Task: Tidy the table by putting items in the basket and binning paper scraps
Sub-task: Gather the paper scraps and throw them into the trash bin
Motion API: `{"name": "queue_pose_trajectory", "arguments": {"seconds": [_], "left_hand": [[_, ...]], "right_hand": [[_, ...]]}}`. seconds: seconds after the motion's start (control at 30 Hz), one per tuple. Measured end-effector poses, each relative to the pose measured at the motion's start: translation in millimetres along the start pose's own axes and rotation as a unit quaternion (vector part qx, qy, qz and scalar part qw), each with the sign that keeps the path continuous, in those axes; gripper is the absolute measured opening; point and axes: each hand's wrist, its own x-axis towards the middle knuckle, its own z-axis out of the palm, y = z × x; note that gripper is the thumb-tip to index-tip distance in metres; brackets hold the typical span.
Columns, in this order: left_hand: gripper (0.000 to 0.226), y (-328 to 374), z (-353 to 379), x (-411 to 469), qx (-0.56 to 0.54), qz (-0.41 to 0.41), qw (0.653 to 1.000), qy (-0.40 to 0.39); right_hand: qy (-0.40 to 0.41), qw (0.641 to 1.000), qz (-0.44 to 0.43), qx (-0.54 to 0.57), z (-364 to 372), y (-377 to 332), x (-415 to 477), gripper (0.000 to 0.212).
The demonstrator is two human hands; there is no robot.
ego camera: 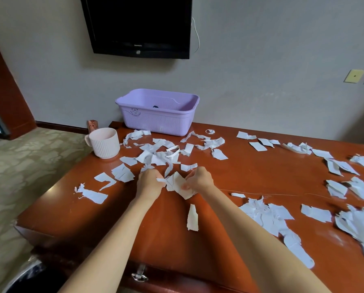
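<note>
White torn paper scraps (158,154) lie scattered over the reddish-brown table (250,172). My left hand (149,180) and my right hand (200,179) meet over the table's middle, both closed on a small bunch of scraps (176,183) held between them. A single strip (192,217) lies just below the hands. The lilac plastic basket (157,112) stands at the table's far edge against the wall, with a small dark item inside. More scraps (269,216) lie along the right side of the table.
A ribbed pale pink mug (104,142) stands at the table's left corner. A bin with a dark liner (29,278) sits on the floor at the lower left. A black television (137,26) hangs on the wall above the basket.
</note>
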Motion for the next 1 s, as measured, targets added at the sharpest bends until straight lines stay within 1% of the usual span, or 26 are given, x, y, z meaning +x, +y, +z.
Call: {"name": "queue_pose_trajectory", "arguments": {"seconds": [0.07, 0.17, 0.27, 0.33, 0.4, 0.47, 0.53, 0.63, 0.7, 0.8, 0.93, 1.0], "left_hand": [[0.022, -1, -1, 2, 0.005, 0.012, 1.000, 0.018], [0.020, -1, -4, 4, 0.013, 0.029, 0.998, 0.053], [0.007, 4, -10, 3, -0.058, 0.023, 0.997, 0.039], [0.009, 7, -12, 2, -0.085, 0.009, 0.996, 0.034], [0.011, 8, -13, 3, -0.113, 0.001, 0.993, 0.028], [0.012, 10, -14, 3, -0.117, 0.000, 0.993, 0.014], [0.014, 10, -14, 4, -0.119, 0.012, 0.993, 0.000], [0.019, 14, -16, 4, -0.134, 0.029, 0.990, -0.014], [0.018, 17, -18, 4, -0.145, 0.034, 0.988, -0.029], [0.010, 15, -18, 7, -0.177, 0.021, 0.983, -0.048], [0.025, 15, -16, 10, -0.249, -0.001, 0.966, -0.067], [0.032, 20, -14, 9, -0.223, 0.002, 0.973, -0.066]], "right_hand": [[0.013, 1.000, -0.011, 0.015, -3, -2, 0, 0.038], [0.037, 0.997, -0.033, 0.054, -7, -2, 2, 0.027], [0.067, 0.993, -0.028, 0.094, -12, 3, 3, 0.025], [0.074, 0.991, -0.029, 0.106, -15, 4, 3, 0.028], [0.050, 0.993, -0.039, 0.103, -15, 3, 4, 0.040], [-0.004, 0.994, -0.053, 0.091, -13, 0, 6, 0.058], [-0.052, 0.994, -0.072, 0.062, -10, -4, 6, 0.068], [-0.087, 0.992, -0.087, 0.034, -4, -7, 9, 0.067], [-0.080, 0.991, -0.092, 0.053, -1, -7, 10, 0.064], [-0.070, 0.990, -0.107, 0.062, -1, -6, 11, 0.059], [-0.078, 0.988, -0.122, 0.058, -6, -5, 9, 0.054], [-0.083, 0.988, -0.119, 0.048, -8, -5, 9, 0.050]]}}
